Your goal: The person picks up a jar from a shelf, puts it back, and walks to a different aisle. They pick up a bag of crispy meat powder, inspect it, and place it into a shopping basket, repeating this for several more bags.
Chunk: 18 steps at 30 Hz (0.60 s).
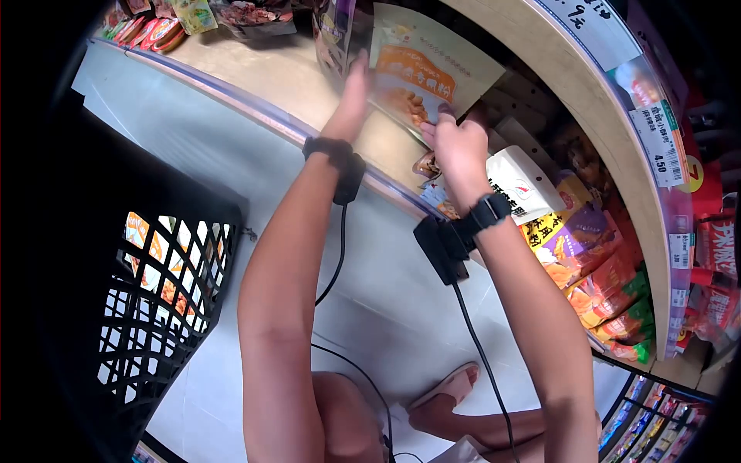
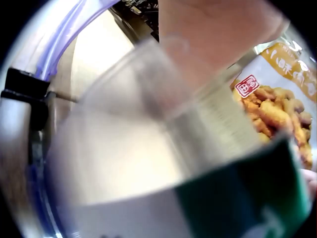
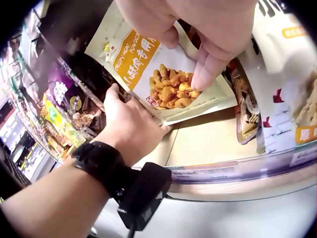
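A pale pouch of crispy meat powder (image 1: 409,69), with an orange band and a picture of fried pieces, stands tilted on the shelf. My right hand (image 1: 461,150) is at its lower right edge, the thumb and a curled finger (image 3: 169,37) against the printed front. On the other side of the pouch my left hand (image 1: 353,104) is held upright with straight fingers, beside a dark purple package (image 1: 340,38). In the right wrist view the left hand (image 3: 131,126) reaches along the pouch's lower left edge, its fingertips partly behind it.
The pale shelf board (image 1: 255,85) has a clear plastic edge strip. White pouches (image 1: 521,181) and colourful packets (image 1: 587,239) stand to the right under an upper shelf (image 1: 617,116). A black basket (image 1: 166,278) with packages inside is at the left. A blurred clear tag (image 2: 133,124) fills the left wrist view.
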### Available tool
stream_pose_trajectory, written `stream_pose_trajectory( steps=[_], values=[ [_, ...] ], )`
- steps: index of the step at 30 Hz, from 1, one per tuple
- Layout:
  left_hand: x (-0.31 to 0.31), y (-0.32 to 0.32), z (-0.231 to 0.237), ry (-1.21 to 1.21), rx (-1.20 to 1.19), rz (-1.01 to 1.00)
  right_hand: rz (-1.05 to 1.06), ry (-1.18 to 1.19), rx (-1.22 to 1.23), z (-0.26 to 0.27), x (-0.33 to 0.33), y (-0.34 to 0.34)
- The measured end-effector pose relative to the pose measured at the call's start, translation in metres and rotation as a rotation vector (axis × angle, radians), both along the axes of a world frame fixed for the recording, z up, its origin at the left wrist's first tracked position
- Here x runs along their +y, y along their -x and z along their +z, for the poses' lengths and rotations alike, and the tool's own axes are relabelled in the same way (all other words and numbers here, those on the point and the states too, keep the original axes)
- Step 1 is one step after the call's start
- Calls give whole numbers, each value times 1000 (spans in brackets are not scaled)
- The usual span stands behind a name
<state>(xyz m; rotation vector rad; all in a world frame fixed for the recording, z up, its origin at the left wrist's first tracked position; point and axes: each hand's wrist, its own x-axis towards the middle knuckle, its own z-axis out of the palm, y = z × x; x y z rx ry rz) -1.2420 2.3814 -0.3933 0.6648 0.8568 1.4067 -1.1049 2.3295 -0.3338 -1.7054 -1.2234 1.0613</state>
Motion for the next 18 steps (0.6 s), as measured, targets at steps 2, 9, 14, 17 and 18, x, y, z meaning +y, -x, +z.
stream_pose_trajectory(
  steps=[2, 9, 14, 17, 18],
  values=[
    [-4, 3, -12, -135, 82, 5, -44, 15, -22, 2, 2, 7],
    [-6, 0, -11, -250, 492, 34, 31, 89, -34, 9, 7, 11],
    [12, -11, -35, -202, 508, 154, 95, 2, 643, 19, -64, 5],
    [11, -11, -25, -137, 517, 89, 499, 175, 461, 69, -145, -24],
    [8, -12, -18, -135, 498, 82, 696, 193, 341, 80, -161, -41]
  ],
)
